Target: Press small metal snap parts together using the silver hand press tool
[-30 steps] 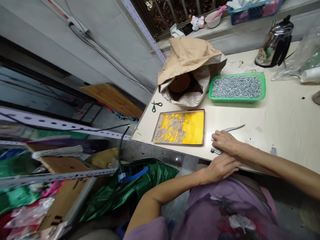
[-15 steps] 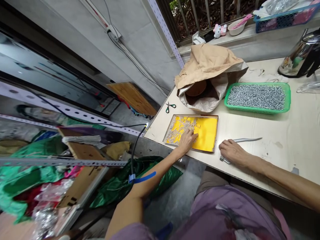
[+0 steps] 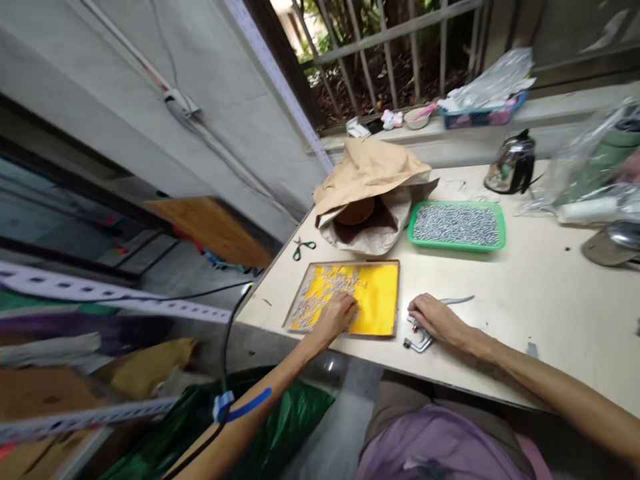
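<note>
My left hand (image 3: 341, 311) is over a shallow tray (image 3: 399, 298) with a yellow bottom, its fingers bent and pressed together. What they pinch, if anything, is hidden. Small silvery metal pins (image 3: 313, 303) lie scattered over the tray's left half. To the right, my right hand (image 3: 436, 316) rests on the table, fingers wrapped round a metal hand tool (image 3: 421, 344) with a C-shaped end and a long grey handle. The palm covers its middle. Behind stands a green basket (image 3: 456, 246) filled with similar pins.
An open brown paper sack (image 3: 373, 167) slumps behind the tray, with green-handled scissors (image 3: 303, 248) left of it. At the back right are a kettle (image 3: 510, 163) and a bagged green bottle (image 3: 607, 160). A black cable (image 3: 226, 340) runs beside my left arm.
The camera view has swung, showing more of the table's right side. My left hand's fingers, partly stretched before, are now drawn together. More of the tool's C-shaped end shows beside my right hand.
</note>
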Motion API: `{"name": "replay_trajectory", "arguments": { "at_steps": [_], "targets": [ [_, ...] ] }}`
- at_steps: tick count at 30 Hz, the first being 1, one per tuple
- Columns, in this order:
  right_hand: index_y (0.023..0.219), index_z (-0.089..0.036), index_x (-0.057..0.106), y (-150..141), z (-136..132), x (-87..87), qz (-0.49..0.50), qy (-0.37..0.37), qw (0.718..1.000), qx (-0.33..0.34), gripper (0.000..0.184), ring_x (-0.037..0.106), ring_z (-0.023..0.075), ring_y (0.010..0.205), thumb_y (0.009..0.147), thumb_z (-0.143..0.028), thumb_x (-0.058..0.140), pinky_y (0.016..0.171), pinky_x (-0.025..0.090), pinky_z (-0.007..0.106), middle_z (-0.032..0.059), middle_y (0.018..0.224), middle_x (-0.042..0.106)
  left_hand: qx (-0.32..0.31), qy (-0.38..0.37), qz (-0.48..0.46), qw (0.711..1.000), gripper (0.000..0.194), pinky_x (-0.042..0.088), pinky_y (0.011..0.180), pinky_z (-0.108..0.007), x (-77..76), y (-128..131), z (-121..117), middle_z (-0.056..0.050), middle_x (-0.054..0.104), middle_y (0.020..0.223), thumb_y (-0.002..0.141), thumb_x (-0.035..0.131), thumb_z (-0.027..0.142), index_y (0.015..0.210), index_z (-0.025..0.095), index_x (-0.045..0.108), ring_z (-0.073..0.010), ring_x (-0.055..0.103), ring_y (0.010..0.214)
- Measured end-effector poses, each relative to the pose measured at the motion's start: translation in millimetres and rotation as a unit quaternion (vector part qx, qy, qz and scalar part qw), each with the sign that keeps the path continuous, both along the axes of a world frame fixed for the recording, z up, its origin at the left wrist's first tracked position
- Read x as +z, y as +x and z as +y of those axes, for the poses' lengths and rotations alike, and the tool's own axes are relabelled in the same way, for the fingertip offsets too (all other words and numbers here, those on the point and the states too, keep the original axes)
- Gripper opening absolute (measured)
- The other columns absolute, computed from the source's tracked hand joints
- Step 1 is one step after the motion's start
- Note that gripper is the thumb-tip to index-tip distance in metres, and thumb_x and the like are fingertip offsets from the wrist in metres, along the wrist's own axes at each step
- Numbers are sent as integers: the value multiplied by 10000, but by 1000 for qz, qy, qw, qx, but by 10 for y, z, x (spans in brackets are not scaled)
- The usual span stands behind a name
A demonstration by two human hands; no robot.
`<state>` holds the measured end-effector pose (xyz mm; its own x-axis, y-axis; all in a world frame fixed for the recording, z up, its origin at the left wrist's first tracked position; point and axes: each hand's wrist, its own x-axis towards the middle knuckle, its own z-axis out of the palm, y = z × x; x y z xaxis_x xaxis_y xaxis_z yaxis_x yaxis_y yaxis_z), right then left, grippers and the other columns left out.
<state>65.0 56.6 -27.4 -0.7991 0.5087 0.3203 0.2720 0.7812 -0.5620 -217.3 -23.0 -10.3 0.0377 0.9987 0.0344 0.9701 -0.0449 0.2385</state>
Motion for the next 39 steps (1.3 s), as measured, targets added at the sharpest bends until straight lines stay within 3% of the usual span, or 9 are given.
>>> {"name": "replay_trajectory", "arguments": {
  "at_steps": [5, 8, 10, 12, 15, 17, 20, 28, 39],
  "targets": [
    [925, -205, 554, 311, 655, 531, 144, -32, 965, -217, 138, 583, 183, 745, 948, -274, 437, 672, 474, 321, 51, 850, 634, 95, -39, -193, 976, 105, 513, 679, -269, 203, 401, 23, -29, 704, 735, 778, 589, 228, 789, 176, 680, -171, 656, 701],
    [970, -198, 607, 516, 1078, 770, 104, 22, 951, -290, 178, 591, 222, 835, 935, -253, 441, 773, 491, 389, 79, 907, 636, 128, -94, -313, 936, 115, 507, 627, -225, 348, 813, 7, -15, 701, 697, 721, 655, 240, 795, 159, 690, -146, 657, 655],
    [1092, -191, 628, 616, 1182, 793, 57, 76, 944, -316, 241, 573, 268, 949, 916, -299, 506, 830, 482, 436, 128, 1035, 610, 151, -146, -375, 903, 98, 480, 554, -195, 370, 1048, -1, -3, 676, 645, 706, 674, 218, 767, 141, 680, -116, 623, 572],
    [1118, -189, 640, 677, 1048, 736, 5, 91, 950, -298, 278, 565, 277, 961, 935, -324, 482, 803, 492, 439, 144, 1075, 584, 173, -185, -416, 873, 65, 437, 485, -170, 349, 1208, -14, 21, 631, 575, 712, 673, 191, 730, 130, 662, -82, 561, 484],
    [923, -163, 672, 715, 485, 577, -127, 2, 980, -151, 304, 577, 194, 730, 977, -298, 404, 637, 493, 354, 94, 893, 595, 210, -225, -441, 843, 54, 377, 405, -148, 321, 1329, -43, 59, 554, 480, 742, 648, 143, 694, 128, 630, -53, 474, 396],
    [925, -141, 656, 723, 67, 446, -219, -43, 972, -73, 209, 581, 164, 700, 941, -290, 511, 575, 456, 300, 93, 939, 602, 233, -250, -431, 835, 86, 340, 366, -146, 322, 1376, -60, 80, 500, 414, 771, 621, 119, 687, 132, 615, -50, 429, 347],
    [927, -142, 627, 760, -320, 279, -304, -31, 951, -41, 115, 585, 170, 741, 909, -238, 566, 557, 386, 278, 82, 942, 605, 246, -284, -398, 837, 126, 318, 344, -148, 320, 1459, -81, 91, 460, 346, 816, 591, 114, 693, 134, 607, -56, 401, 297],
    [837, -169, 566, 1091, -380, 194, -324, -23, 944, -64, 163, 515, 146, 718, 927, -111, 443, 535, 235, 270, 50, 842, 584, 242, -325, -398, 823, 139, 324, 339, -136, 144, 1748, -179, 85, 477, 362, 828, 638, 163, 698, 117, 623, -44, 428, 293],
    [832, -179, 559, 1166, -476, 142, -270, -8, 960, -74, 233, 483, 146, 674, 875, -28, 387, 547, 246, 278, 48, 808, 574, 270, -426, -394, 768, 206, 274, 337, -126, 129, 1783, -86, 90, 443, 337, 821, 693, 231, 675, 109, 615, -25, 383, 284]
  ]
}}
